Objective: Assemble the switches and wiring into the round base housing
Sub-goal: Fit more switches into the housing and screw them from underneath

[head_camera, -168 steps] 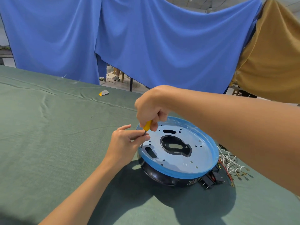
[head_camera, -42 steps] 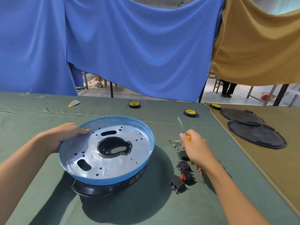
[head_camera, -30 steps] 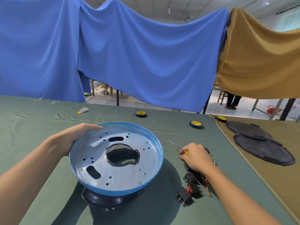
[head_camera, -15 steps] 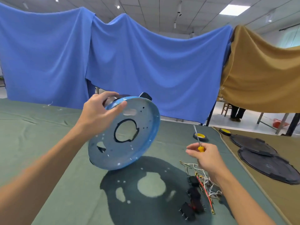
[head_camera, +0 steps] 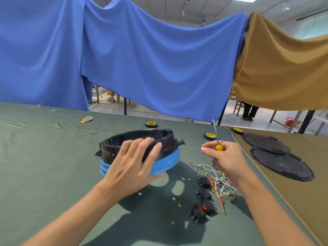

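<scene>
Round base housing (head_camera: 170,144) is up in the air over the green bench (head_camera: 44,166), near the middle. It has a black ring on top and a blue rim at the bottom. Its open side faces up. Its shadow, with some bright spots in it, lies on the cloth under it.

The left hand (head_camera: 131,167) holds the housing on the near side. The fingers (head_camera: 147,144) are spread and bent over the black wall, and the thumb goes under the blue rim.

The right hand (head_camera: 229,160) is closed around a screwdriver (head_camera: 218,147) with a yellow handle. The thin metal tip points up. This hand is just to the right of the housing and does not touch it.

Four black switches (head_camera: 205,181) lie on the bench under the right hand, and one shows a red part. White wires (head_camera: 223,185) and one red wire (head_camera: 217,192) lie in a messy pile beside them.

Farther back are three rolls of tape (head_camera: 151,124) with yellow middles. A small grey and orange thing (head_camera: 87,119) lies far back on the left. Two flat black covers (head_camera: 282,166) lie on a brown cloth to the right. A blue curtain (head_camera: 150,59) and a brown curtain (head_camera: 284,68) hang behind the bench.
</scene>
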A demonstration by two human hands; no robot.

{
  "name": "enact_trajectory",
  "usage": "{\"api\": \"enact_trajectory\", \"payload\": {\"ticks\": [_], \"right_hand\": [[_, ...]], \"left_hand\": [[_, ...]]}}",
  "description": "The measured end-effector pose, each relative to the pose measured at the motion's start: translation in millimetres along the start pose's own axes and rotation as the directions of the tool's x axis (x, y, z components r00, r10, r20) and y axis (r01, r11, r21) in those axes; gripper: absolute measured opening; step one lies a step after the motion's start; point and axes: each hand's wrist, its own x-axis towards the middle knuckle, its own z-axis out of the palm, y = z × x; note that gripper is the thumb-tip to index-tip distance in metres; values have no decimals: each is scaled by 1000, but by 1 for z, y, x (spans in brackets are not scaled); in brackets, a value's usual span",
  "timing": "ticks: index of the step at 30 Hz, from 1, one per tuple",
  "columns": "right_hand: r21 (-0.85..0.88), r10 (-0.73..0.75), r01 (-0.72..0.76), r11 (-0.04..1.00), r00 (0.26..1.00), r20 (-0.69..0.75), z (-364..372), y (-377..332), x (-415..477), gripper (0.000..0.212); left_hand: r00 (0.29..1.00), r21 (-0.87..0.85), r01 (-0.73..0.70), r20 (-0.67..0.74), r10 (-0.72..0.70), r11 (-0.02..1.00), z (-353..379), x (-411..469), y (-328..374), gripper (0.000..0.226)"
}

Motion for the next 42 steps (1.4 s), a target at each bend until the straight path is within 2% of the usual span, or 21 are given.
{"api": "enact_trajectory", "payload": {"ticks": [2,6,9,12,17,24,26,29,32,42], "right_hand": [[-10,-10,10,1000,1000,7,0,0,-1,6],[-34,-35,35,999,999,-2,-3,2,-1,4],[-72,-30,30,997,1000,5,-1,9,-2,3],[-179,-39,56,982,994,97,9,20,-7,3],[-245,-77,136,960,969,235,24,28,-13,4],[-258,-132,210,943,948,288,29,11,-6,6],[-348,-147,261,900,935,323,33,4,-3,8],[-502,-172,400,767,881,440,45,-5,-3,15],[-555,-195,493,670,838,509,57,-11,-2,7],[-669,-37,551,499,785,619,73,-31,4,7]], "left_hand": [[998,13,-55,29,55,998,4,-14,10,78],[992,20,-99,78,97,995,9,-30,19,70],[986,6,-116,120,114,993,11,-32,22,75],[986,-25,-101,129,103,995,10,-32,23,76],[985,-71,-106,125,115,992,12,-35,22,57],[996,-155,74,55,-66,985,13,-39,20,36],[994,-195,106,55,-97,975,13,-41,20,34],[990,-236,131,75,-116,963,14,-42,19,33],[988,-259,143,86,-125,955,14,-43,19,33],[986,-275,155,99,-133,949,12,-42,18,34]]}}
